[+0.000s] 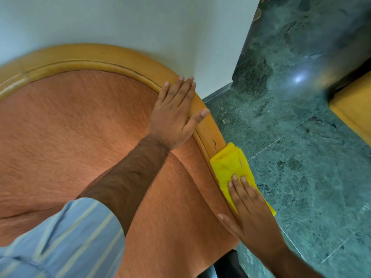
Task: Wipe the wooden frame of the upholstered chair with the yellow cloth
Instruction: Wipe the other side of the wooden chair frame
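Observation:
The chair has orange upholstery (80, 127) inside a curved light wooden frame (84, 55) that arches over the top and runs down the right side. My left hand (176, 113) lies flat on the frame's upper right curve, fingers spread, holding nothing. Lower on the same right rail, a folded yellow cloth (232, 165) is draped over the wood. My right hand (247, 205) presses the cloth against the rail, with its thumb on the upholstery side.
A pale wall (140, 23) stands right behind the chair back. Dark green marble floor (301, 147) spreads to the right. Another yellow wooden piece (355, 111) juts in at the right edge. Something black (226, 265) sits below the chair at the bottom.

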`<state>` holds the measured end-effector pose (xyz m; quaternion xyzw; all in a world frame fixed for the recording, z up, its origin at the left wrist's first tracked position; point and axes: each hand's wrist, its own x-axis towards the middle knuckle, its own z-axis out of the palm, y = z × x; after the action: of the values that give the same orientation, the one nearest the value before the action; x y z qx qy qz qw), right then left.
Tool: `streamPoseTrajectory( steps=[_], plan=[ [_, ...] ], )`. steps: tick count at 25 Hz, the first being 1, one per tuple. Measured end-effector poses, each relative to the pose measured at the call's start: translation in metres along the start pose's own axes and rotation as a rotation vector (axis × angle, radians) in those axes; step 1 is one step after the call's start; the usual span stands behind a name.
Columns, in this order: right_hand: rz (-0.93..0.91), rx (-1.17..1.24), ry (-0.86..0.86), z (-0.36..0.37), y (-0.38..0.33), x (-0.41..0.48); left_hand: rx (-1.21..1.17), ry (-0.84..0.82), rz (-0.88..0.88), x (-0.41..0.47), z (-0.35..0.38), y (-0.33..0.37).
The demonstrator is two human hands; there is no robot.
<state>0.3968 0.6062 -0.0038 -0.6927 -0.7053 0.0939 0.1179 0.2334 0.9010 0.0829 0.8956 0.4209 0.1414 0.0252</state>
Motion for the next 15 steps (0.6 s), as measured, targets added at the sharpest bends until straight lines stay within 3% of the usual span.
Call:
streamPoseTrajectory(
  steps=[4,7,10,15],
  plan=[
    [0.065,0.134,0.063,-0.019,-0.030,0.113,0.002,-0.012,0.001,0.000,-0.001,0.001],
    [0.000,0.115,0.101,-0.033,-0.029,0.172,-0.003,-0.019,0.012,0.002,-0.001,-0.001],
    [-0.036,0.081,0.128,-0.023,-0.020,0.133,-0.011,-0.019,0.012,0.002,-0.003,-0.001],
    [0.065,-0.027,0.047,0.001,-0.032,0.045,-0.022,-0.049,0.011,0.001,-0.006,0.000]
  ],
)
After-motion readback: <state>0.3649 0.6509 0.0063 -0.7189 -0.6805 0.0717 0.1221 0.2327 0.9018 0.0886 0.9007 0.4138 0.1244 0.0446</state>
